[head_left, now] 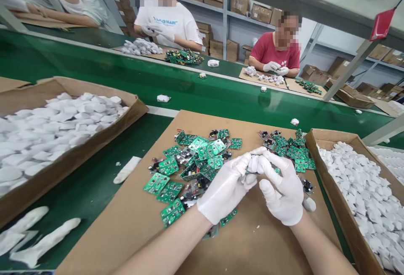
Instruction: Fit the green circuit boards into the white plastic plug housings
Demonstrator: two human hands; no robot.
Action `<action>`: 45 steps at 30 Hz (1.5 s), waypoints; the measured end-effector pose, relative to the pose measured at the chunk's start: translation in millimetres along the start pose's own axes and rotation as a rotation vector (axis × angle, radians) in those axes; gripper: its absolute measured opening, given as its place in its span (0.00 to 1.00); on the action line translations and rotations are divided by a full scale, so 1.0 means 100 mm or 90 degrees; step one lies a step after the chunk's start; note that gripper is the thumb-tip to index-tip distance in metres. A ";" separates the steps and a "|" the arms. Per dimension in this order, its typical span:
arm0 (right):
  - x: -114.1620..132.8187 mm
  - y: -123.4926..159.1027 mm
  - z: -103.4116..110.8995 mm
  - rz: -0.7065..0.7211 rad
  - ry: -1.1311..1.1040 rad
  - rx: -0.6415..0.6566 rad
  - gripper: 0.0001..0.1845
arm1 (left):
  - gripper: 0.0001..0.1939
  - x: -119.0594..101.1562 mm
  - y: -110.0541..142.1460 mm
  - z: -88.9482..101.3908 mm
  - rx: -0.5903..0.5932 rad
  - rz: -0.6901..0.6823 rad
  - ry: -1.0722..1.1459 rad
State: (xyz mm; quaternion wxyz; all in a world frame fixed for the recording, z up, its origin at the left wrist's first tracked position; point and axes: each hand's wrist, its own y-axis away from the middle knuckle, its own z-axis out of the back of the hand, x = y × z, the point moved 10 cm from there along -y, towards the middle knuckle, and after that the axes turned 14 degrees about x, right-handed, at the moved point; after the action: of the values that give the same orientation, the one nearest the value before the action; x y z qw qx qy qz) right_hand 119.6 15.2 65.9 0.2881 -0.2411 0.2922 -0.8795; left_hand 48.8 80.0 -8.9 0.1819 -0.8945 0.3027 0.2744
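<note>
My left hand, in a white glove, is closed round a small white lump above the cardboard sheet. From the other side my right hand, gloved too, presses its fingers against the same lump, with the thumb held a little apart. Fingers hide most of the lump, and whether a board is inside it I cannot tell. Beside and beneath my left hand lies a heap of green circuit boards. Behind my right hand is a smaller group of circuit boards. A grey-white lump rests by my right wrist.
Cardboard trays of white pieces flank the sheet, a left tray and a right tray. White finger-shaped pieces lie at lower left. Beyond runs a green conveyor carrying wrapped pieces. Several people sit across it.
</note>
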 end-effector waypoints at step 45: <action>-0.02 -0.16 -0.17 0.121 -0.050 0.113 0.38 | 0.22 -0.08 -0.01 -0.02 -0.020 0.083 -0.390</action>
State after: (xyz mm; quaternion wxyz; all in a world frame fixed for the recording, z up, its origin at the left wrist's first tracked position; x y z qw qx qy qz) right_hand 104.8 33.3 63.9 0.4018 -0.2200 0.2230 -0.8605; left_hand 44.6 83.0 -2.7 0.2325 -0.7517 0.2865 0.5467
